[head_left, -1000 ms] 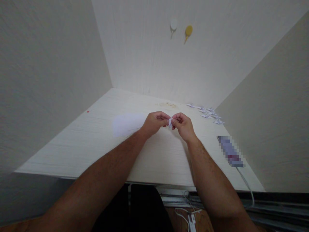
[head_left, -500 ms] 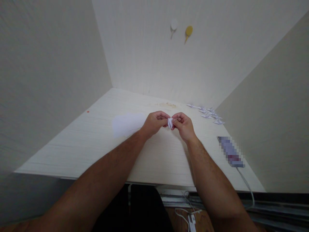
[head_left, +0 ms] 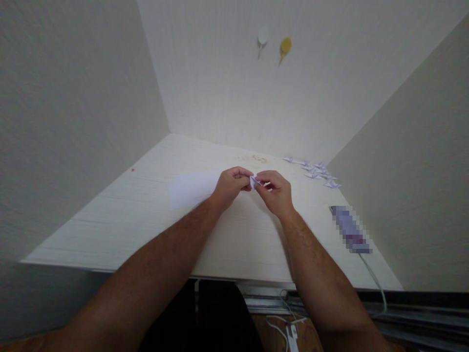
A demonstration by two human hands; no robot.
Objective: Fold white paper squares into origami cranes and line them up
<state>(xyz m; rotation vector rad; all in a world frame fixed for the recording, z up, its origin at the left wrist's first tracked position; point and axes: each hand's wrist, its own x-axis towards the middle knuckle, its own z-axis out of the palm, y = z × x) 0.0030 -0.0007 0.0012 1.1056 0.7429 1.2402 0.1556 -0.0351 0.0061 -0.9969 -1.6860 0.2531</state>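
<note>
A small folded piece of white paper [head_left: 252, 183] is pinched between my two hands above the middle of the table. My left hand [head_left: 231, 184] grips its left side between thumb and fingers. From the right, my right hand [head_left: 275, 189] has thumb and fingertips closed on its other edge. Fingers cover much of the paper, so its full shape is hidden. White paper sheets [head_left: 192, 188] lie flat on the table, partly behind my left hand and forearm.
Several folded paper cranes [head_left: 315, 171] sit at the table's back right. A blurred phone [head_left: 350, 230] with a cable [head_left: 375, 281] lies near the right edge. Walls enclose the table [head_left: 120, 225] on three sides. A white hook [head_left: 263, 36] and a yellow hook [head_left: 285, 46] are on the back wall.
Both hands have shifted slightly left with the folded paper. My right hand has turned, its fingers now reaching further over the paper, which shows a narrower face.
</note>
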